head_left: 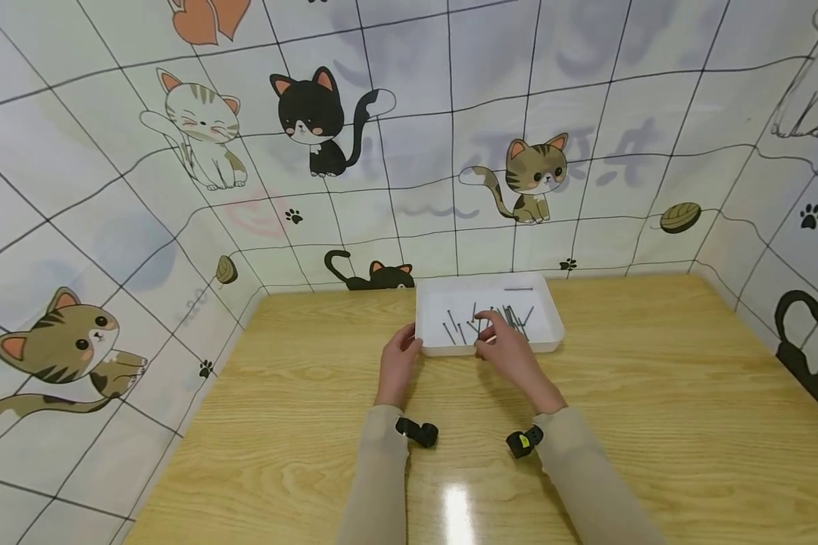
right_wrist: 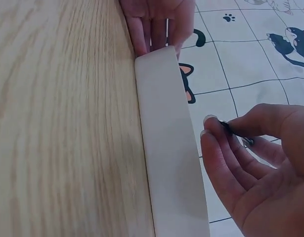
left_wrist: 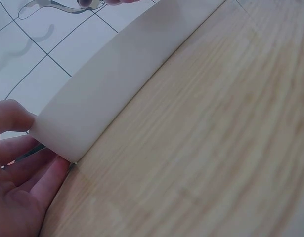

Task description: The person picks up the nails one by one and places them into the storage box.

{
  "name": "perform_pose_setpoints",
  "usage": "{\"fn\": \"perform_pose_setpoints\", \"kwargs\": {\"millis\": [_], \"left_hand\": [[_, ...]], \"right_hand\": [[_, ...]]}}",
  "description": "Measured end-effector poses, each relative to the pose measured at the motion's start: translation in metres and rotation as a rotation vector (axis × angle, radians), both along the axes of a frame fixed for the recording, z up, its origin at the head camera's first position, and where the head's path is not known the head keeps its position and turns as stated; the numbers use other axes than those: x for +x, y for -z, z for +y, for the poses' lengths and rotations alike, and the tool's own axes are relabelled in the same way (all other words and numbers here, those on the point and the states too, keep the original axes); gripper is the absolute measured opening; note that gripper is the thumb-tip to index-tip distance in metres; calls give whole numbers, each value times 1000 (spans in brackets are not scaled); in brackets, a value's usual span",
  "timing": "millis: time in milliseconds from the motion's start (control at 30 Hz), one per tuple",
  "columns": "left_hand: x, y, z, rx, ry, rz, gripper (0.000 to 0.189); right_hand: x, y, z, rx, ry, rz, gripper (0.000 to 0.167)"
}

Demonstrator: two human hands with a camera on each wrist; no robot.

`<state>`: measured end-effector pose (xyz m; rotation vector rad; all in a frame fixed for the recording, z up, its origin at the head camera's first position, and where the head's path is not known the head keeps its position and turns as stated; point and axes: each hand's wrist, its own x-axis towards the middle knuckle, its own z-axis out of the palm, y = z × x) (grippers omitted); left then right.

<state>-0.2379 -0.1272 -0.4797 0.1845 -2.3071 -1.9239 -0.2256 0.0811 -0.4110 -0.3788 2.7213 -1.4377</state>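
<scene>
A shallow white tray (head_left: 488,350) stands at the back of the wooden table, with several thin dark metal screws or nails (head_left: 453,331) lying loose in it; they are too small to tell which. My left hand (head_left: 398,365) holds the tray's near left corner, thumb at the rim and fingers against the end wall. Over the near part of the tray, my right hand (head_left: 511,356) pinches a dark screw or nail (right_wrist: 225,127) between thumb and fingertips. A shiny round head (right_wrist: 248,141) shows just behind the thumb; I cannot tell whether it belongs to the same piece.
More of the metal pieces lie bunched at the tray's right (head_left: 511,316), and a single one (head_left: 518,288) lies near its far wall. A cloth with cats and grid lines (head_left: 423,151) rises right behind the tray and along both sides of the table (head_left: 300,378).
</scene>
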Motion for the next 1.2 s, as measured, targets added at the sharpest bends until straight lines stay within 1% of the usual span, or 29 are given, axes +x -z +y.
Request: {"fn": "perform_pose_setpoints", "kwargs": {"millis": [200, 367, 533, 633, 800, 867, 1033, 1200], "left_hand": [[0, 0, 1, -3, -18, -11, 42], [-1, 0, 0, 0, -10, -1, 41], [-2, 0, 0, -5, -3, 7, 41], [-3, -1, 0, -7, -6, 5, 41], [-4, -2, -3, 7, 6, 14, 41], [-4, -2, -5, 12, 8, 13, 41], [-2, 0, -5, 5, -6, -18, 41], [-2, -2, -2, -1, -4, -3, 41]], "right_hand": [[-15, 1, -7, 3, -21, -17, 48], [-33, -2, -19, -32, -57, -43, 46], [-54, -8, -30, -42, -68, -58, 43], [-66, -10, -37, -59, -71, -108, 42], [-88, -10, -52, -166, -57, -241, 42], [-96, -8, -58, -192, -54, -284, 43], [-110, -3, -65, -138, -39, -336, 43], [-117, 5, -66, -38, -20, -304, 41]]}}
